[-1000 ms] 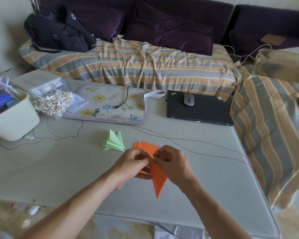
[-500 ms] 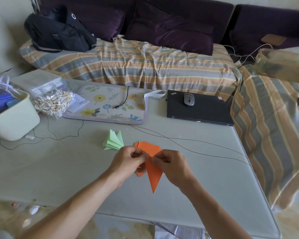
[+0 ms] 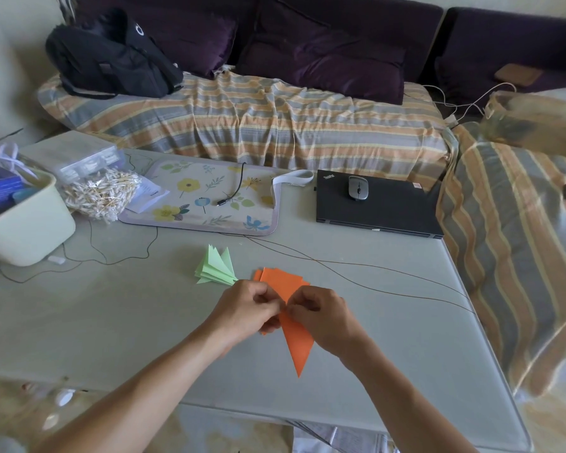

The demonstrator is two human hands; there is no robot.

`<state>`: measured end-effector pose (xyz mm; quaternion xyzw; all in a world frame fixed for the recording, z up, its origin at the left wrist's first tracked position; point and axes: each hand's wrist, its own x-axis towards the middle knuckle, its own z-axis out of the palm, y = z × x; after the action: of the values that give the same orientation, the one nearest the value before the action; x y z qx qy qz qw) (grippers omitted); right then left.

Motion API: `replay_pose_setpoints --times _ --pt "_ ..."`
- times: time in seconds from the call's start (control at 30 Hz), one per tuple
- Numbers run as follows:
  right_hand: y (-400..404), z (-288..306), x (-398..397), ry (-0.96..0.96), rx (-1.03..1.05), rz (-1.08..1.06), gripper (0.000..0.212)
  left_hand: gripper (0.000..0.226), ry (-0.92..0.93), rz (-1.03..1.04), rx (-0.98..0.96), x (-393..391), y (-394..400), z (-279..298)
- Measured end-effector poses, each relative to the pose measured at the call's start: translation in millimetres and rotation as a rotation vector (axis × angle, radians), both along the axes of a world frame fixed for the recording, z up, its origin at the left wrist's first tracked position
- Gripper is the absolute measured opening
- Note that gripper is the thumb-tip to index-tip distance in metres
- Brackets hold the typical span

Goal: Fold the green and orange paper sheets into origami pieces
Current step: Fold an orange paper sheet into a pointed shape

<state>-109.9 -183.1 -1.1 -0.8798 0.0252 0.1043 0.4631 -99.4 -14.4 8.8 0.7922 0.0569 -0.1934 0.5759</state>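
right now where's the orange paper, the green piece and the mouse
orange paper (image 3: 297,346): head view, on its lower pointed part below the hands
green piece (image 3: 217,268): head view, on the middle of the folded stack
mouse (image 3: 358,188): head view, on its top, near the wheel

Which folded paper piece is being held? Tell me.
The orange piece, pinched by both hands; the green piece lies untouched on the table to its left.

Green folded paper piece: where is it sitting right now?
In the head view, the green folded paper piece lies on the table, just left of the orange paper both hands hold, and in front of the floral mat.
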Motion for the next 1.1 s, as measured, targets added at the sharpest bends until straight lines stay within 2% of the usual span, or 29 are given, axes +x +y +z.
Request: replay_pose_setpoints --times 0.47,0.67,1.1 --pt "5.0 2.0 -2.6 -0.12 -0.076 0.018 0.014 0.013 -0.075 0.045 0.07 -2.3 -1.5 -0.3" --pt "6.2 5.3 -1.2 -0.074 -0.056 -0.051 0.013 0.012 -0.116 0.071 0.111 0.3 -1.0 -1.0" --pt "-1.9 6.0 3.0 -0.022 -0.051 -0.145 0.018 0.012 -0.123 0.181 0.062 5.7 1.8 -3.6"
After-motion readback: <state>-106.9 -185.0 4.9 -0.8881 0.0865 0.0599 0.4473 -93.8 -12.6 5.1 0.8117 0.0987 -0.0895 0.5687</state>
